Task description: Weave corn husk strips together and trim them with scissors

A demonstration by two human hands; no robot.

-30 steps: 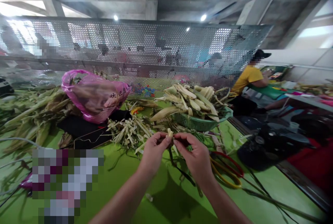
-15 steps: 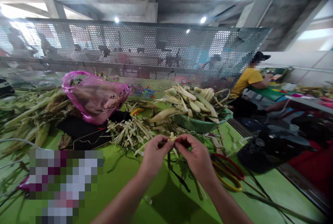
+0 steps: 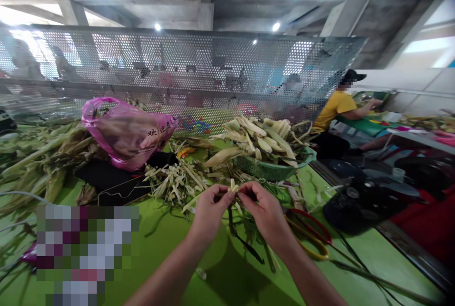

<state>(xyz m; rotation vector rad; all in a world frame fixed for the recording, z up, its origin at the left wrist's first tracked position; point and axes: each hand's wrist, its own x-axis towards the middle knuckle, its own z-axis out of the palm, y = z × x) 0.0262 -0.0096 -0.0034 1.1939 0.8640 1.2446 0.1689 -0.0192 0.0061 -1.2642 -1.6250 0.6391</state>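
My left hand (image 3: pixel 209 213) and my right hand (image 3: pixel 261 208) meet above the green table, with thumbs and fingertips closed on a small pale yellow piece of plant (image 3: pixel 233 186). It looks like a folded husk strip, and its short ends stick up between the fingers. A dark thin strip (image 3: pixel 249 247) hangs below the fingers; whether it joins the pale piece is hidden. Just beyond my hands lies a heap of cut pale stalk pieces (image 3: pixel 177 180). Next to my right forearm are a red loop (image 3: pixel 320 225) and a yellow loop (image 3: pixel 316 247), resembling large scissor handles.
A green basket (image 3: pixel 265 169) piled with pale husks stands behind my hands. A pink plastic bag (image 3: pixel 131 130) sits left, beside leafy husks (image 3: pixel 53 154). A black object (image 3: pixel 355 206) is at the right edge. Another person in yellow (image 3: pixel 339 109) sits beyond.
The view has shifted very slightly. Both hands keep their pinch on the pale piece, and the hanging dark strip has swung a little to the right.
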